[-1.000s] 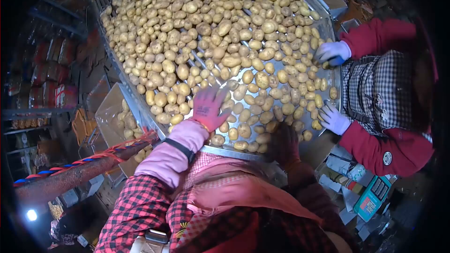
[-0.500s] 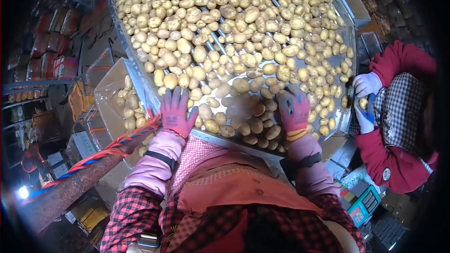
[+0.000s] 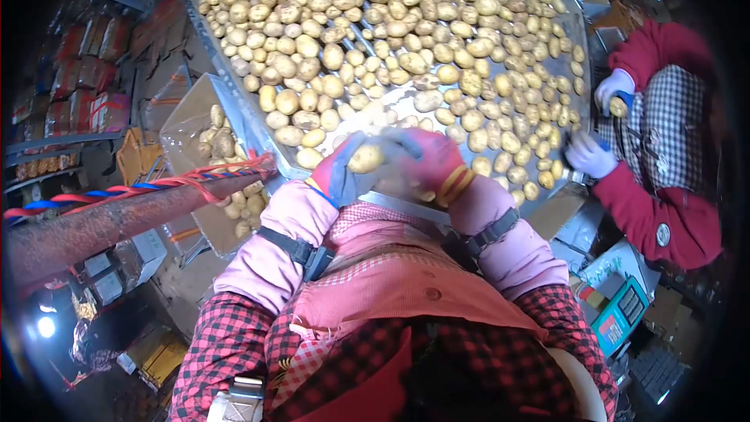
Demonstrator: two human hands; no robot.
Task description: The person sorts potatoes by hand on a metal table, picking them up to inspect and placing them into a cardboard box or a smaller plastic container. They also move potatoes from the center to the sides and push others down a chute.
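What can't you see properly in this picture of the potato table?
Head view only:
- Left hand holds a potato; whether more sit behind the fingers is hidden.
- Right hand: motion blur hides what it holds, if anything.
- Table: near rim is hidden behind both hands; the far end is cut off by the top edge.
- Box beside the table: a roped pipe crosses it.
- Co-worker's upper hand: the thing it holds is too small to tell.

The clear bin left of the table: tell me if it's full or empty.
Partly full: the clear bin holds several potatoes, with bare wall showing above them.
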